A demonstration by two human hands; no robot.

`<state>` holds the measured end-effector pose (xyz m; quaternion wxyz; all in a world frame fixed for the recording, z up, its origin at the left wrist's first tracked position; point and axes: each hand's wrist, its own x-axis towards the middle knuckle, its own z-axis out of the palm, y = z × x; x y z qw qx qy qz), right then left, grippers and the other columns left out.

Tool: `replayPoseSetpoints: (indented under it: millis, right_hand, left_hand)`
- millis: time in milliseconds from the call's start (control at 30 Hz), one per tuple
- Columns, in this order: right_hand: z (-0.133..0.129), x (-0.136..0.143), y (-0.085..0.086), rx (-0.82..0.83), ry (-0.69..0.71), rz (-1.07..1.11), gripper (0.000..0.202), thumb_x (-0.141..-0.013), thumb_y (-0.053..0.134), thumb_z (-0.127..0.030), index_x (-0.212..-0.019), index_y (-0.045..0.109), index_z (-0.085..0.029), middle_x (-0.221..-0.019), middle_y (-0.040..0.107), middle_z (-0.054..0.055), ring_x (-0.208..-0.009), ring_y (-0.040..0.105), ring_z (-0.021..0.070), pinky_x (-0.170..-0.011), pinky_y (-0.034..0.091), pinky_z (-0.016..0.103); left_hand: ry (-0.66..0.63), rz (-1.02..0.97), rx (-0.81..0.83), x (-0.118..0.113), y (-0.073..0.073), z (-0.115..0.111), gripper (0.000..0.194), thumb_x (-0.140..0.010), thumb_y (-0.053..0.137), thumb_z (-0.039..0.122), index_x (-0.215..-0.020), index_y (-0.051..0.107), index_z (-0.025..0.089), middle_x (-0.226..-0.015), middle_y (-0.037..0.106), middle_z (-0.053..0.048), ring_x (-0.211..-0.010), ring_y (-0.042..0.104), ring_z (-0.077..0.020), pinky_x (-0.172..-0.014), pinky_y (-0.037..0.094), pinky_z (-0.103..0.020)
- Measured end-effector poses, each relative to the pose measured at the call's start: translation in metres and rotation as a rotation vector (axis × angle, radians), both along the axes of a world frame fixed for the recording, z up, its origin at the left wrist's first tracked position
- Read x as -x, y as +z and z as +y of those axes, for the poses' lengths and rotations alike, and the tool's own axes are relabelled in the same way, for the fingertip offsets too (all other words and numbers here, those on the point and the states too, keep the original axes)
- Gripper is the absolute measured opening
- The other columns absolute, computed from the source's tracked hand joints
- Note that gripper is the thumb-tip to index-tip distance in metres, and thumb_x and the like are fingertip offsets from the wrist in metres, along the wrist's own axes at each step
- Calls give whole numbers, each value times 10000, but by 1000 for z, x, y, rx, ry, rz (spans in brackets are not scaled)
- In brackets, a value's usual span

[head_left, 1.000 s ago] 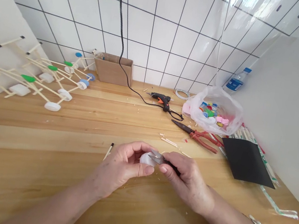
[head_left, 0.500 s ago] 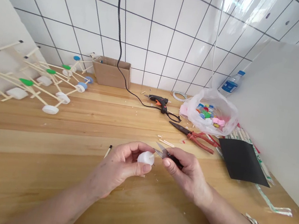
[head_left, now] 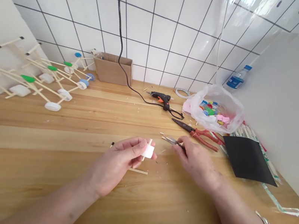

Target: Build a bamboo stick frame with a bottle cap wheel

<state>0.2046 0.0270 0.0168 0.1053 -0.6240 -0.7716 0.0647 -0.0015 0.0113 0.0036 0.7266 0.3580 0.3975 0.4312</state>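
The wooden table (head_left: 40,193) carries everything, and the red-handled pliers (head_left: 194,133) lie on it. Nearer the person than the pliers and to their left, the left hand (head_left: 123,157) has thumb and fingers pinched together on a white cap. Just on the near side of the pliers, the right hand (head_left: 198,162) has its fingers curled round the dark handle of small cutters (head_left: 173,141); their blades point left, and whether these touch the table I cannot tell.

The cap (head_left: 148,151) looks like light, fairly stiff plastic — likely a bit slippery, so best pinched by its rim or flat faces. The thin stick (head_left: 150,141) juts out both above and below it, apparently running through; it seems light and easily snapped, better held close to the cap. Its long axis stands nearly upright in view — upper end leaning slightly towards the pliers' side, lower end towards the person.
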Motion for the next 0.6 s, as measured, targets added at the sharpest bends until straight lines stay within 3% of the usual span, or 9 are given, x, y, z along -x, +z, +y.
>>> replayPoseSetpoints:
  millis: [133, 267, 367, 500, 600]
  right_hand:
    - [8, -8, 1, -53, -84, -265, 184, -902, 485, -292, -808, 580, -164, -813, 684, 123, -698, 644, 245, -500, 364, 279]
    - [13, -20, -5, -181, -70, -296, 192, -866, 556, -320, -791, 596, -147, -864, 654, 159, -793, 631, 276, -582, 448, 323]
    - [8, -20, -7, -235, 79, -19, 194, -838, 604, -319, -930, 603, -148, -950, 624, 142, -880, 604, 264, -700, 490, 359]
    - [-8, -4, -5, -68, 428, 445, 371, -824, 640, -267, -1163, 524, -169, -1036, 605, 103, -897, 577, 199, -785, 503, 350]
    - [-17, 8, -3, -22, 584, 587, 336, -830, 635, -205, -1146, 524, -180, -1025, 608, 88, -912, 567, 186, -796, 501, 346]
  left_hand:
    - [21, -92, 45, 1, 3, 0, 219, -633, 793, 338, -740, 719, 161, -754, 651, -35, -739, 545, -129, -558, 360, -205]
    - [-30, -113, 55, 2, 1, 1, 242, -634, 794, 341, -740, 699, 145, -686, 630, -23, -605, 489, -92, -553, 371, -217]
    - [-70, -70, 27, 1, -2, 0, 260, -675, 765, 370, -769, 678, 144, -701, 638, -23, -595, 486, -85, -564, 385, -222]
    - [-92, 40, -30, -1, -4, -3, 314, -703, 738, 401, -874, 635, 157, -745, 633, -10, -630, 513, -97, -581, 412, -237]
    - [-132, 105, -115, -4, -3, -6, 350, -734, 714, 388, -970, 589, 162, -831, 646, -27, -724, 546, -128, -611, 434, -255]
